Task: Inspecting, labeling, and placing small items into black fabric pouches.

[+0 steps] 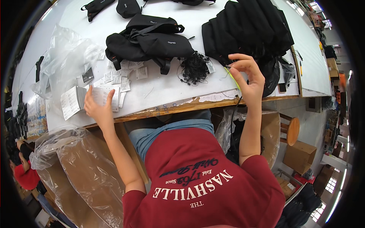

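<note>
My left hand point(99, 110) rests with thumb and fingers spread over white printed tags point(105, 95) near the table's front edge. Beside it stands a thick stack of white printed cards point(71, 102). My right hand point(249, 80) is raised above the edge, thumb and forefinger closed around a small dark piece too small to make out. A yellow-green strip point(232, 78) shows by its thumb, and a black cord hangs below. Left of that hand lies a tangled heap of thin black strings point(194, 69). Loose small tags point(119, 78) are scattered behind my left hand.
Black bags point(167, 45) lie across the table's middle, and a large pile of black bags point(249, 32) stands at right. Clear plastic film point(66, 57) is crumpled at left. Below the wooden edge are plastic-lined boxes point(72, 178) and a round stool point(292, 131).
</note>
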Motion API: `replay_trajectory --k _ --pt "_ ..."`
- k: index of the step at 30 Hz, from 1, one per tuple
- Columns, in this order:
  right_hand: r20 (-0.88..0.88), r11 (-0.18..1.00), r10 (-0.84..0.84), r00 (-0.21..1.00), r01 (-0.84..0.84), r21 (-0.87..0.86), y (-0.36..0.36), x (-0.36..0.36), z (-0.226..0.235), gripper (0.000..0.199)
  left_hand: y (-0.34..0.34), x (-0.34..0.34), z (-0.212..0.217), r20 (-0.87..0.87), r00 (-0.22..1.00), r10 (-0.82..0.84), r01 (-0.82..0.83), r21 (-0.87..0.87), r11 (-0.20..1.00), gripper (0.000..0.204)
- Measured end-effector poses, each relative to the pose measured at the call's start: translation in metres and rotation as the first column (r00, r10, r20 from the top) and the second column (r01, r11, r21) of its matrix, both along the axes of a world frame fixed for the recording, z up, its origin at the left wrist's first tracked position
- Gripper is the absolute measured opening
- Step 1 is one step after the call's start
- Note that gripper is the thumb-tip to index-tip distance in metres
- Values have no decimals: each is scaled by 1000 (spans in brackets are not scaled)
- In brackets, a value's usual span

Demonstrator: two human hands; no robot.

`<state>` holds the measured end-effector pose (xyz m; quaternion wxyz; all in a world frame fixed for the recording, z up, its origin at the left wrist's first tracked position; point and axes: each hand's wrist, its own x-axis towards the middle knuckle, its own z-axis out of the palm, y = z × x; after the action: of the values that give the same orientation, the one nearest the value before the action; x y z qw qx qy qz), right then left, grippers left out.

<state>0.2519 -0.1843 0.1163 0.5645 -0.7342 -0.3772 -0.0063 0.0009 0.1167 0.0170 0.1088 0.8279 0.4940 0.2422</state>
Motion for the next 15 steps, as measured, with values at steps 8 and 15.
replay_trajectory --k 8,15 --pt "-73 912 -260 963 220 -347 -24 16 -35 12 -68 -11 46 839 544 32 689 -468 553 89" --pt "190 754 -301 935 355 -552 -28 21 -64 20 -124 -19 20 748 662 42 740 -662 121 90"
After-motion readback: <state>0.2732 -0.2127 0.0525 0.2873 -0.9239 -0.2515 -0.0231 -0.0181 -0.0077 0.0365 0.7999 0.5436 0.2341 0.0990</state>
